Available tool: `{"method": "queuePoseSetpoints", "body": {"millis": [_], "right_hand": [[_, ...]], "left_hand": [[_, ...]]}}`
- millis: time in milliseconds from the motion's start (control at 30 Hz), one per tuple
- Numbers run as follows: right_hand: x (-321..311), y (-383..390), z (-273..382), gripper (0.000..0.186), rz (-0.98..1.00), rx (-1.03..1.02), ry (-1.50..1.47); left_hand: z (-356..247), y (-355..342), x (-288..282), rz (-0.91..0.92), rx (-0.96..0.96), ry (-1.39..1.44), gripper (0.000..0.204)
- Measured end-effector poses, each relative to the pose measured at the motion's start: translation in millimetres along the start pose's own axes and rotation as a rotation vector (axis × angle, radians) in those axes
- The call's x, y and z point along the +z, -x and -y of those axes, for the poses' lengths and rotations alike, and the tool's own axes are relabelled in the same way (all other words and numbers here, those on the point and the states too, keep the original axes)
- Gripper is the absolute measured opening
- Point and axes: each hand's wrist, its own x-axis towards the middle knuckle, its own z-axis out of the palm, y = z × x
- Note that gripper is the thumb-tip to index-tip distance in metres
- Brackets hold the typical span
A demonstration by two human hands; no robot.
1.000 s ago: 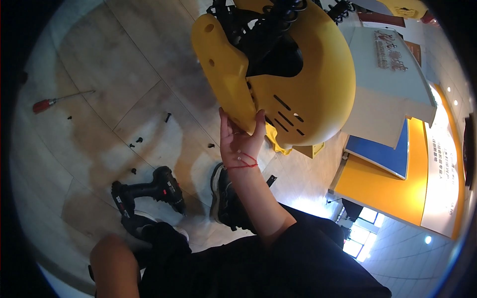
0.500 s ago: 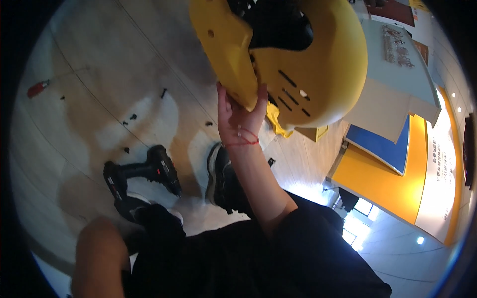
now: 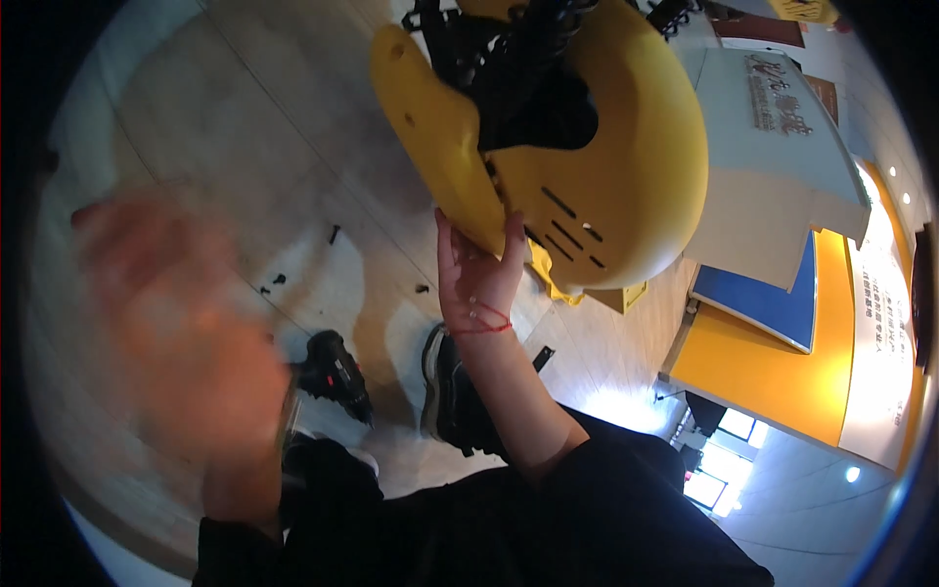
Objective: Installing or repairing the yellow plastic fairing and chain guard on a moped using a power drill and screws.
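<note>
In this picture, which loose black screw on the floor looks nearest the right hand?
The lone screw just left of the right hand, above the right shoe; the other visible screws lie farther left, toward the blurred left hand.

Long yellow panel (image 3: 435,147), two round recesses, slanted.

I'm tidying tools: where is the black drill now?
In the head view, the black drill lies on the floor left of centre, between the blurred left hand, partly hiding it, and the dark shoe to its right.
</note>
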Motion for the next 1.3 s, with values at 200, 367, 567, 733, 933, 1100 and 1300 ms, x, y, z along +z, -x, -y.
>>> {"method": "queuePoseSetpoints", "body": {"millis": [200, 367, 567, 733, 933, 1100, 1300], "right_hand": [[27, 9, -9, 0.062, -0.064, -0.034, 0.015], [20, 8, -5, 0.062, -0.068, -0.06, 0.015], [16, 5, -4, 0.062, -0.083, -0.053, -0.009], [1, -1, -1, 0.059, -0.02, 0.006, 0.002], [9, -3, 5, 0.049, 0.014, 0.035, 0.026], [11, 0, -1, 0.054, 0.024, 0.085, 0.067], [3, -8, 10, 0.051, 0.04, 0.115, 0.139]], "left_hand": [[66, 8, 81, 0.456, -1.111, 0.524, 0.076], [71, -6, 109, 0.487, -1.115, 0.57, 0.087], [80, 4, 118, 0.503, -1.145, 0.595, 0.085], [85, 0, 120, 0.472, -1.127, 0.641, 0.081], [94, -5, 122, 0.475, -1.104, 0.727, 0.076], [108, -13, 126, 0.461, -1.102, 0.902, 0.077], [101, -12, 129, 0.508, -1.09, 0.58, 0.064]]}}
